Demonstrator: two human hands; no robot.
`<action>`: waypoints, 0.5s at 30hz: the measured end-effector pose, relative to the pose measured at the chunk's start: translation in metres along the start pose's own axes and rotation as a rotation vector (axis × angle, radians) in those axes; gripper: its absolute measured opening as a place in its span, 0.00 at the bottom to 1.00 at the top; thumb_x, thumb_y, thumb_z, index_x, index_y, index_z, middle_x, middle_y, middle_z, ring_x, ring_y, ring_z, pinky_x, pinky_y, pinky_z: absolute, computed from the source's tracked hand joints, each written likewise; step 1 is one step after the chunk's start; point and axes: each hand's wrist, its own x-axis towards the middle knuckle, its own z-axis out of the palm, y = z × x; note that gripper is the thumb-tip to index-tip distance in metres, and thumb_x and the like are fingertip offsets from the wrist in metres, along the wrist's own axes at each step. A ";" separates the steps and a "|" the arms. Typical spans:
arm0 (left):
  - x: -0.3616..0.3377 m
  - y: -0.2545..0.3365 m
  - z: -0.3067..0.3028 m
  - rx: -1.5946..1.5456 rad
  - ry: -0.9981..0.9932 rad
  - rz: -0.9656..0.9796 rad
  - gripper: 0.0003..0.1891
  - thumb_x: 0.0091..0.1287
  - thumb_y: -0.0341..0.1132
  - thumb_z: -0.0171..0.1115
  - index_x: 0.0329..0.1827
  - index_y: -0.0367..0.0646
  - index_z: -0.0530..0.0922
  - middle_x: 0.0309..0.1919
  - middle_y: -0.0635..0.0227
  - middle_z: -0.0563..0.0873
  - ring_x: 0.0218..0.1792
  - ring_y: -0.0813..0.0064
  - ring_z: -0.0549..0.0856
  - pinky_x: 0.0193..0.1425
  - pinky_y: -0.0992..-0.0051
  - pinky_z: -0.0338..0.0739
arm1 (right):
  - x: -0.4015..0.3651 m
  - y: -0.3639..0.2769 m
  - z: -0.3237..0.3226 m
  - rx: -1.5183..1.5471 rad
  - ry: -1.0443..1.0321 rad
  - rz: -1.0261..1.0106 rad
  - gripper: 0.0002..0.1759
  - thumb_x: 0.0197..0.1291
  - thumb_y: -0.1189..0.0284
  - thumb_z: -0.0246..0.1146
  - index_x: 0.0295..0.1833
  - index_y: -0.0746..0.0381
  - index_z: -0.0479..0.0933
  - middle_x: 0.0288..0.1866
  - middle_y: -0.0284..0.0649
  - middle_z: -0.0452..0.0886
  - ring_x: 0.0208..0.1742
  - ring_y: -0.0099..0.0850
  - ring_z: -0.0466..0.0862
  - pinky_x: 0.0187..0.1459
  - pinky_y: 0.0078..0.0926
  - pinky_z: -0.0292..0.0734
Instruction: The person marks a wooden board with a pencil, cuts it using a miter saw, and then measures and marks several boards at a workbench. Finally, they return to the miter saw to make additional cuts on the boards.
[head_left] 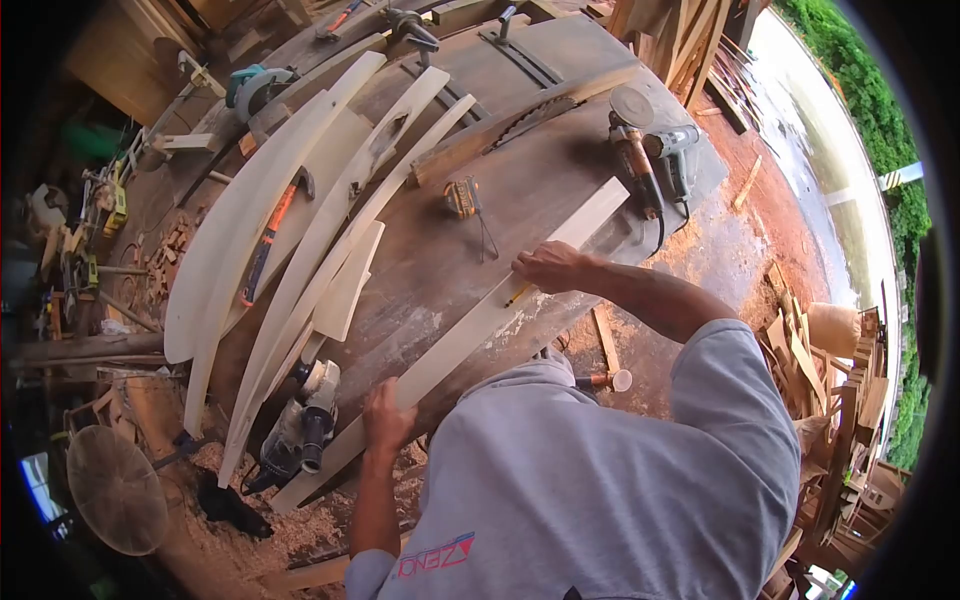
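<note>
A long pale wooden strip (470,330) lies flat on the dark worn wooden workbench (540,180), its long axis running from near left to far right. The right hand (550,266) rests on the strip past its middle, toward the far end, fingers closed on a yellow pencil (517,295) whose tip touches the wood. The left hand (386,416) is nearer, curled shut over the strip's edge close to its near end. A yellow tape measure (462,197) sits just beyond, apart from both hands.
</note>
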 end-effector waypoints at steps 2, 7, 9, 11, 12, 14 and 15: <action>-0.004 -0.004 0.005 0.010 0.016 -0.002 0.25 0.52 0.33 0.70 0.54 0.42 0.76 0.46 0.54 0.84 0.49 0.50 0.82 0.56 0.55 0.75 | -0.002 -0.008 -0.005 0.047 0.009 0.042 0.13 0.58 0.74 0.61 0.49 0.66 0.74 0.43 0.47 0.81 0.40 0.46 0.87 0.40 0.43 0.83; 0.002 0.004 -0.015 0.092 -0.066 0.007 0.24 0.50 0.39 0.71 0.49 0.41 0.76 0.48 0.58 0.80 0.53 0.55 0.79 0.56 0.58 0.75 | 0.000 -0.018 -0.001 0.034 0.063 0.085 0.17 0.51 0.75 0.64 0.48 0.62 0.74 0.44 0.45 0.81 0.40 0.48 0.86 0.40 0.45 0.81; 0.009 0.003 -0.012 0.138 -0.065 0.025 0.24 0.46 0.38 0.72 0.46 0.41 0.76 0.46 0.59 0.79 0.52 0.56 0.79 0.56 0.59 0.75 | 0.005 -0.020 -0.001 0.004 0.055 0.070 0.17 0.51 0.75 0.64 0.48 0.62 0.74 0.44 0.46 0.81 0.40 0.48 0.86 0.41 0.46 0.81; 0.005 -0.001 -0.005 0.117 -0.059 0.013 0.24 0.46 0.38 0.72 0.45 0.40 0.76 0.46 0.58 0.79 0.53 0.55 0.78 0.57 0.56 0.74 | 0.005 -0.019 -0.002 -0.013 -0.008 0.101 0.18 0.51 0.75 0.65 0.50 0.62 0.73 0.46 0.46 0.82 0.40 0.49 0.85 0.42 0.48 0.80; 0.005 -0.002 -0.004 0.083 -0.060 0.018 0.23 0.45 0.38 0.72 0.44 0.40 0.75 0.47 0.57 0.78 0.54 0.54 0.78 0.57 0.54 0.74 | 0.005 -0.020 -0.003 -0.022 0.000 0.090 0.18 0.51 0.75 0.65 0.50 0.62 0.73 0.46 0.46 0.82 0.40 0.49 0.85 0.42 0.48 0.80; 0.000 -0.003 0.000 0.064 -0.053 -0.012 0.23 0.45 0.37 0.71 0.44 0.40 0.75 0.47 0.57 0.78 0.54 0.54 0.78 0.57 0.53 0.73 | 0.003 -0.022 -0.002 -0.023 0.002 0.086 0.20 0.50 0.73 0.67 0.50 0.62 0.73 0.45 0.45 0.82 0.39 0.50 0.85 0.42 0.48 0.80; -0.004 0.000 0.002 0.042 -0.058 -0.035 0.22 0.45 0.36 0.70 0.43 0.40 0.75 0.47 0.57 0.78 0.54 0.54 0.78 0.57 0.52 0.72 | 0.000 -0.023 0.001 -0.033 -0.001 0.067 0.20 0.50 0.73 0.67 0.50 0.62 0.73 0.45 0.45 0.82 0.39 0.50 0.85 0.42 0.48 0.80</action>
